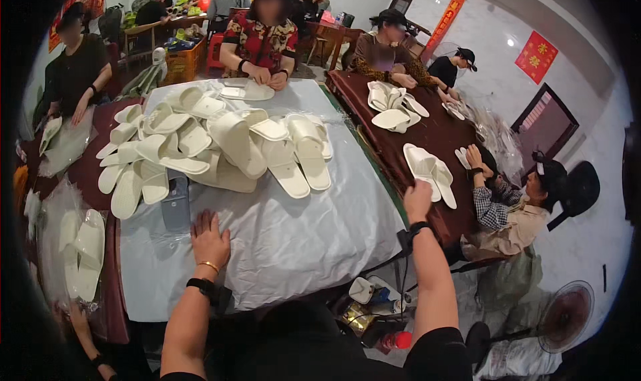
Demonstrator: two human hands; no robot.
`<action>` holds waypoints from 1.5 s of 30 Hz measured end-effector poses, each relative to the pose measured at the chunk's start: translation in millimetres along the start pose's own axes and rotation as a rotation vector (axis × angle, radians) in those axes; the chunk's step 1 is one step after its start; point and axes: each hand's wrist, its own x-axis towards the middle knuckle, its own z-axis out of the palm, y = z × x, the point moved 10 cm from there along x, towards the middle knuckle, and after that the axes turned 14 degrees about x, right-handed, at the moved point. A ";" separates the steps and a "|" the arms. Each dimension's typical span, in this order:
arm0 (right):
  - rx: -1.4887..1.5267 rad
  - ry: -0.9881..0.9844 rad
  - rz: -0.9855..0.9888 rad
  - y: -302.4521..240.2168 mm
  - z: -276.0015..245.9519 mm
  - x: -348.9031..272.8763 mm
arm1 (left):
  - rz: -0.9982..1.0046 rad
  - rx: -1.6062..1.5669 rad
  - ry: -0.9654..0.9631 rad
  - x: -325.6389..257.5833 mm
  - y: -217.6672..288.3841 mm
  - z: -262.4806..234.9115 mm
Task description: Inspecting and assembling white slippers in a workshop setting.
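Left hand [209, 237] shows a slack, wide-open grip: it lies flat, palm down, fingers spread on the pale plastic sheet [300, 234] that covers the table [110, 314], closed on nothing. Just beyond its fingertips lies a grey phone [175, 204], near but apart from the hand. Behind the phone sits a heap of white slippers [220, 144], piled across the far half of the sheet. The right hand [418, 199] reaches out past the sheet's right edge to the neighbouring dark brown table [434, 134], its fingers curled at a pair of white slippers [427, 167] there; whether the grip has closed on them I cannot tell. Both wrists carry a black band.
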 end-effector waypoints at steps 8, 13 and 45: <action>0.084 -0.259 0.606 136.8 -7.3 28.2 | 0.064 0.031 0.019 -5.2 13.3 -8.5; 0.173 -0.333 0.369 138.3 31.3 51.5 | 0.065 0.031 0.020 -3.5 17.5 -13.1; 0.438 -0.487 -0.194 -110.3 -34.2 -101.1 | 0.060 -0.042 0.119 -4.0 15.2 -15.6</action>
